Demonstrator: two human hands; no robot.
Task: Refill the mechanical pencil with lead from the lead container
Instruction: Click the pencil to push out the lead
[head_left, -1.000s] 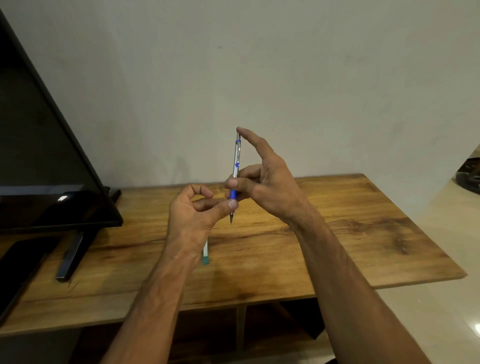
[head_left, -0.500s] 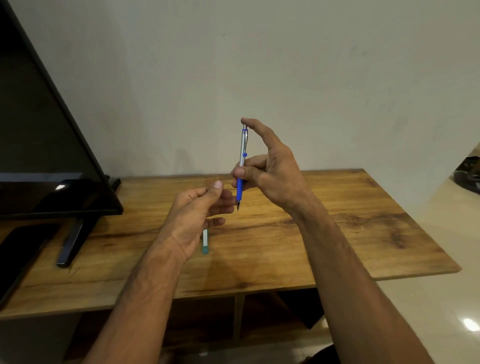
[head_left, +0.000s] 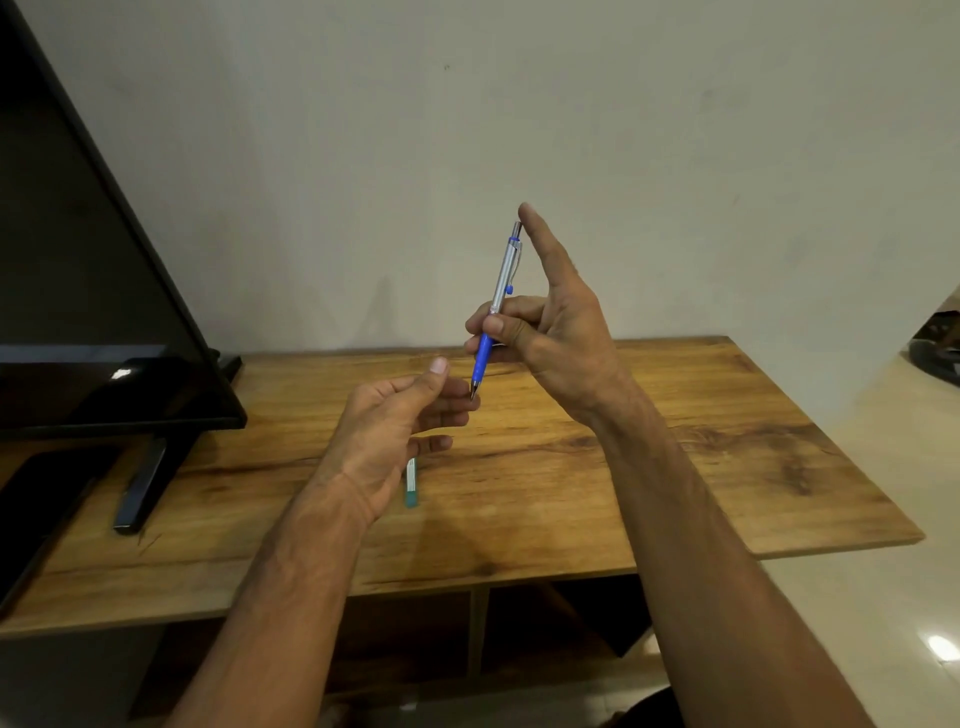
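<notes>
Monitor (head_left: 78, 270) blocks left; right tabletop (head_left: 701, 447) seemingly free.

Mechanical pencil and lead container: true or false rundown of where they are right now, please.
1. The right hand grips the mechanical pencil, tip down. True.
2. The left hand holds the lead container. False: the lead container lies on the table, partly hidden behind the open left hand.
3. The right index finger reaches the pencil's top end. True.
4. The dark screen stands at the table's right end. False: the dark screen stands at its left end.
</notes>
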